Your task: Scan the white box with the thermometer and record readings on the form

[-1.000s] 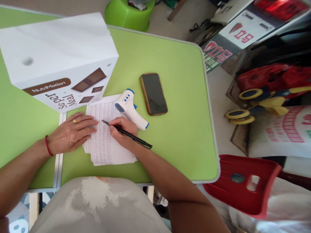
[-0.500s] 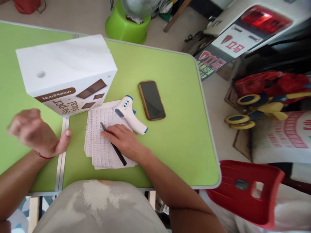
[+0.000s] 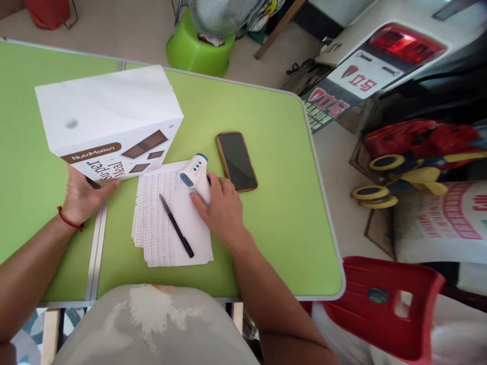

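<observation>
My left hand (image 3: 83, 195) grips the lower left corner of a white NutriMotion box (image 3: 110, 109). Its thumb lies along the printed front's bottom edge, and the other fingers go out of sight behind the box. My right hand (image 3: 224, 208) is wrapped round the handle of a white and blue infrared thermometer (image 3: 196, 175), hiding most of the grip. Under the thermometer lies a stack of handwritten paper sheets (image 3: 152, 218). A black pen (image 3: 177, 225) rests on the sheets, touched by neither hand. Just beyond my right hand is a smartphone (image 3: 238, 159) in a brown case, screen dark.
The green folding table (image 3: 281, 218) has a metal seam on the left and a rounded right corner. Beyond it stands a green stool (image 3: 190, 48) with a fan (image 3: 220, 15). A red chair (image 3: 388, 299), a white sack (image 3: 445, 223) and a white vehicle (image 3: 380, 66) are at the right.
My right hand has left the pen and moved right onto the thermometer handle. My left hand has gone from the air beside the box to its lower corner.
</observation>
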Demonstrator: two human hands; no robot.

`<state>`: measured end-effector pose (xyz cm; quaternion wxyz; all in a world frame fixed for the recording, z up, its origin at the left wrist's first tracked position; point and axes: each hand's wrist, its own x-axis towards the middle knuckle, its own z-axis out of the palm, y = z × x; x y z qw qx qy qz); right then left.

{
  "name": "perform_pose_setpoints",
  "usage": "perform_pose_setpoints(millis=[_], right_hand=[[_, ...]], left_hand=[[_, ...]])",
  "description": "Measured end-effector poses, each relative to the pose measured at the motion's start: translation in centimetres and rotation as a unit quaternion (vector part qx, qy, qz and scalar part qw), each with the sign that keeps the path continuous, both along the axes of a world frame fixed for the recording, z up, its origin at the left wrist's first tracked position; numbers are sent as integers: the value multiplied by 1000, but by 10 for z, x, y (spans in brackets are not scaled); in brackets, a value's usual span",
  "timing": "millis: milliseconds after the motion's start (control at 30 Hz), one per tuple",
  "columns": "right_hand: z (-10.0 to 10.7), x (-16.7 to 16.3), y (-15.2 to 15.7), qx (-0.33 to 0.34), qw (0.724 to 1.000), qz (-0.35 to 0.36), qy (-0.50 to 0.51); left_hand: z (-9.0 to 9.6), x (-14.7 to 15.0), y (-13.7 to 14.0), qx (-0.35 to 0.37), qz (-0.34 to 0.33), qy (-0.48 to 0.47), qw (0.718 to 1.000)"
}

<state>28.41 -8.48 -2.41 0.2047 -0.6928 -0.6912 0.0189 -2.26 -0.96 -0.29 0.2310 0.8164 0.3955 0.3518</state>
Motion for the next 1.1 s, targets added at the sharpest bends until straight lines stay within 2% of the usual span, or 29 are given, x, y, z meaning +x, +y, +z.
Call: perform_pose_setpoints(millis=[100,167,233,300,433,533,833,967,1100], right_hand=[[-3,4,4,-17,998,-28,47],[2,2,2,1,993,-35,110],[13,-5,-4,39,975,-18,217],[26,-15,-15,49,938,25,344],[43,-40,-34,-64,845,189,496],[43,-54,-37,-82,820,221,522],[33,-65,-39,-113,809,180,549],[32,-67,-42,-142,771,153,602],[34,-68,-41,-201,731,148,635]], left_hand=[[2,4,0,-4,101,-110,989],[5,8,-2,4,99,-172,980],[8,13,-6,3,98,-209,973],[11,16,-12,-9,98,-213,972],[13,23,-25,-56,78,-181,979],[12,27,-31,-84,53,-171,980],[11,25,-31,-104,23,-155,982],[12,25,-30,-120,28,-174,977],[13,24,-30,-135,27,-180,974]])
